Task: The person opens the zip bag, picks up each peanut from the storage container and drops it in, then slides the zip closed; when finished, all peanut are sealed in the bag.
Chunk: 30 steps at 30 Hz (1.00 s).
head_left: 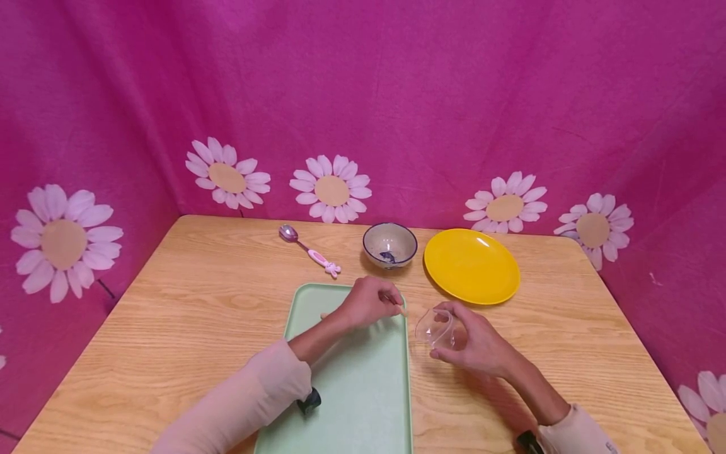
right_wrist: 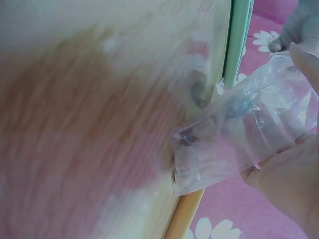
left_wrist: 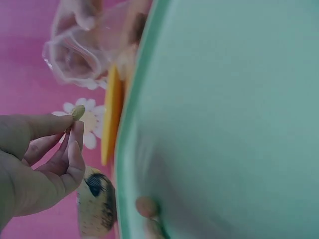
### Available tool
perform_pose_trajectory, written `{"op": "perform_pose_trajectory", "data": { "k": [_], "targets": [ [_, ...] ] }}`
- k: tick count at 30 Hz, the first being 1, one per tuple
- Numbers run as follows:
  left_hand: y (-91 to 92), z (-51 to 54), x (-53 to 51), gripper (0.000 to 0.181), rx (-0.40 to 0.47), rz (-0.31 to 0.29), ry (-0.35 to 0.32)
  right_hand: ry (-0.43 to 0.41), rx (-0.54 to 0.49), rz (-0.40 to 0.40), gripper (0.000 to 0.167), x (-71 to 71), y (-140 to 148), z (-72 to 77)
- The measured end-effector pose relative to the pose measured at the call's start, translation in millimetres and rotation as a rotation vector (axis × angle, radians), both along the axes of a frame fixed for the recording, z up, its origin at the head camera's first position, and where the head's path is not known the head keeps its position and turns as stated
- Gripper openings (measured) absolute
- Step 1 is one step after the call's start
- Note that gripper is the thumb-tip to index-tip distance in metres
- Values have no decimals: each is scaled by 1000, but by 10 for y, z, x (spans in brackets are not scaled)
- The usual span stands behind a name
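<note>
My left hand [head_left: 367, 302] pinches what looks like a peanut [left_wrist: 78, 112] between thumb and fingertips, above the right rim of the green tray [head_left: 363, 391]. Just right of the tray, my right hand [head_left: 479, 340] grips a clear plastic bag [head_left: 435, 329], its mouth spread and facing the left hand. In the right wrist view the bag [right_wrist: 224, 134] hangs down near the wooden table, the fingers behind its film. Another brownish peanut-like piece [left_wrist: 147, 206] lies on the tray near its rim, mostly hidden behind the left wrist in the head view.
Behind the tray stands a bowl [head_left: 390, 244] with a blue rim. A yellow plate [head_left: 472, 266] lies to its right, and a spoon [head_left: 309, 250] with a pink-and-white rabbit handle to its left. A pink flowered cloth [head_left: 363, 113] hangs behind the table [head_left: 187, 328].
</note>
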State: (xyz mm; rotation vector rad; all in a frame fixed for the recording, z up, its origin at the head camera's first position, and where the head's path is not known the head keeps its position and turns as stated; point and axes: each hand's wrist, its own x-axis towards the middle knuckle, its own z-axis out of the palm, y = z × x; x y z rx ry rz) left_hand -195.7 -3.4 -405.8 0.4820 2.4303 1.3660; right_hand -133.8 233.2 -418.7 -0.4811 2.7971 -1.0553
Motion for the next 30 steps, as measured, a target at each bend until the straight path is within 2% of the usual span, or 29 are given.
{"op": "perform_pose_trajectory", "data": {
  "k": [3, 7, 13, 18, 23, 30],
  "targets": [
    [37, 75, 44, 11, 25, -3, -8, 7, -2, 1, 68, 2, -3, -5],
    [103, 119, 124, 13, 66, -47, -9, 17, -8, 6, 68, 9, -5, -11],
    [210, 60, 228, 10, 114, -76, 6, 20, -23, 11, 68, 8, -8, -11],
    [249, 47, 273, 18, 151, -123, -40, 29, -29, 19, 68, 8, -2, -7],
    [153, 118, 256, 20, 164, -169, -24, 12, -34, 14, 67, 8, 5, 0],
    [-127, 193, 152, 17, 87, -110, -44, -9, -9, 4, 68, 6, 4, 9]
  ]
}}
